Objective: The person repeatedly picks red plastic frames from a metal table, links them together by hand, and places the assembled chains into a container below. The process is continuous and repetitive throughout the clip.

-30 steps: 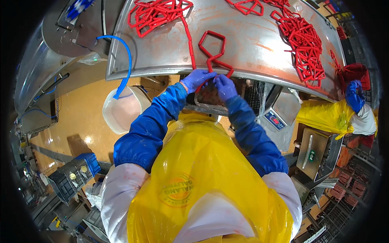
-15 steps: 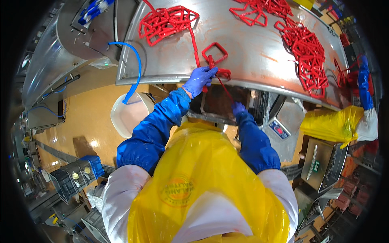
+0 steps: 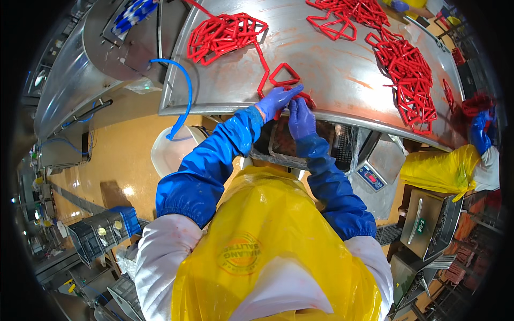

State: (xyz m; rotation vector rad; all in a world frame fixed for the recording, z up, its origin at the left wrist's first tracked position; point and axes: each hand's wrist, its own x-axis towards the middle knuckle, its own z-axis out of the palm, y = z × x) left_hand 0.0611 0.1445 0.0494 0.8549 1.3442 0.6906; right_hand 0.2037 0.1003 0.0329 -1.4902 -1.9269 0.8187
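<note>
Since half a second ago, our right hand (image 3: 301, 119) has risen from below the table edge to the rim of the steel tabletop (image 3: 332, 69), and it now sits beside our left hand (image 3: 277, 100).

Nearest to us, the yellow apron (image 3: 267, 241) and blue sleeves (image 3: 209, 171) fill the lower frame. A white bucket (image 3: 171, 152) stands on the floor to our left, and a scale (image 3: 372, 171) sits below the tabletop to our right.

At the near rim, both gloved hands meet on the end of a red sausage chain (image 3: 284, 80). Left hand: fingers partly closed, pinching a link. Right hand: fingers extended upward and close together, touching the same link; we cannot tell whether it grips.

We judge the work well under way. One looped section lies directly ahead of the hands, connected by a single strand to a heaped pile (image 3: 222, 35) at the far left. Further piles (image 3: 409, 69) lie across the far right of the tabletop, apparently still to be handled.

A co-worker's blue-gloved hand (image 3: 479, 136) works at the right edge.
</note>
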